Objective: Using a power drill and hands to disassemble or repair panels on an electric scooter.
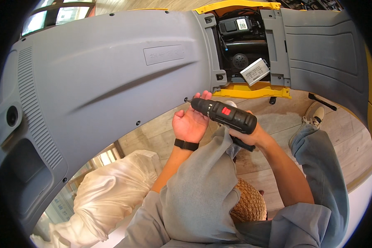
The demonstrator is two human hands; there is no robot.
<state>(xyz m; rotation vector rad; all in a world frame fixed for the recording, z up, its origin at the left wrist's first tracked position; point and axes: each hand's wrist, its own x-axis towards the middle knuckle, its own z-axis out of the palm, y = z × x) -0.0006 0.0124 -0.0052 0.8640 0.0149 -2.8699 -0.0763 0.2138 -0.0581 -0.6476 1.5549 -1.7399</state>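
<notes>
Holding drill (pixel 231 115) at grey panel (pixel 124 49) edge: R hand (pixel 257 131) gripping its handle (pixel 244 144), bit (pixel 189 100) by screw hole (pixel 185 99); L hand (pixel 191 125) open, palm up, near chuck (pixel 199 104). Prob. best: bit sq. to hole, light pressure, slow trigger, L hand clear.

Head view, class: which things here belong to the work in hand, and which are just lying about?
Apparently in the work:
- black drill, gripped by the right hand
- left hand, open near its nose
- grey panel, with a screw at the bit

Apparently lying about:
- pale draped form
- woven item
</notes>
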